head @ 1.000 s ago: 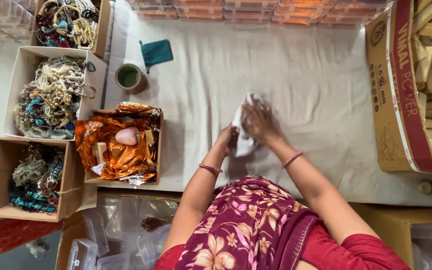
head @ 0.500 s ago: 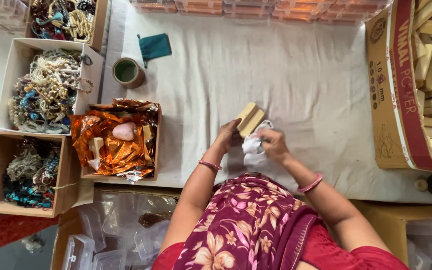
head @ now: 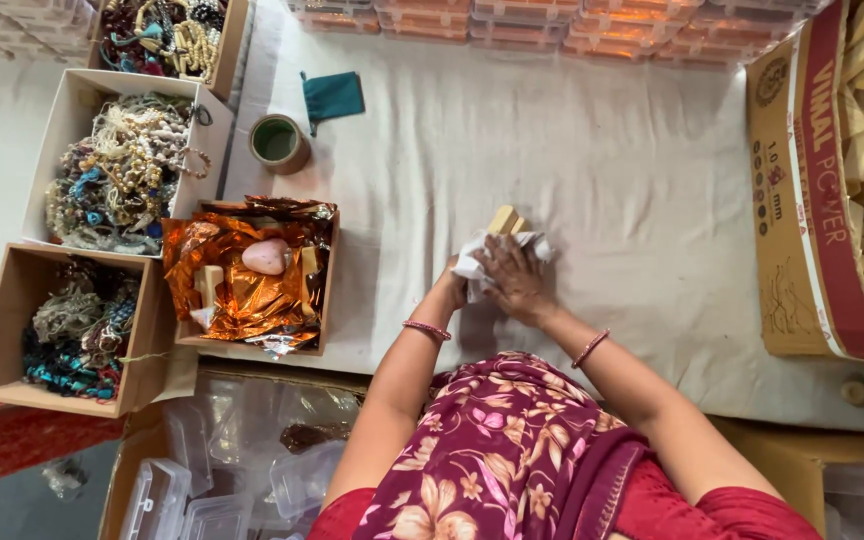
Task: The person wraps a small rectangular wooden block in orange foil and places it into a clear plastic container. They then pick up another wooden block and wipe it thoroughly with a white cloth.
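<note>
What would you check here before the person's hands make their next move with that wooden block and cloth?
1. Wooden block held: ok, left hand is under it, though the grip is partly hidden.
2. White cloth on the block: ok, right hand presses it there.
3. Block fully wiped: cannot tell, cloth covers most of it.
4. Sheet around the hands free of other things: ok.
5. Foil-lined box within reach: ok, close on the left.
6. Carton of more blocks at hand: ok, on the right.

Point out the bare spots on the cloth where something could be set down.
Free: the white cloth between the hands and the carton of wooden blocks, and up to the clear cases. Crowded: left edge, with the foil-lined box, bead boxes, tape roll and green pouch.
</note>
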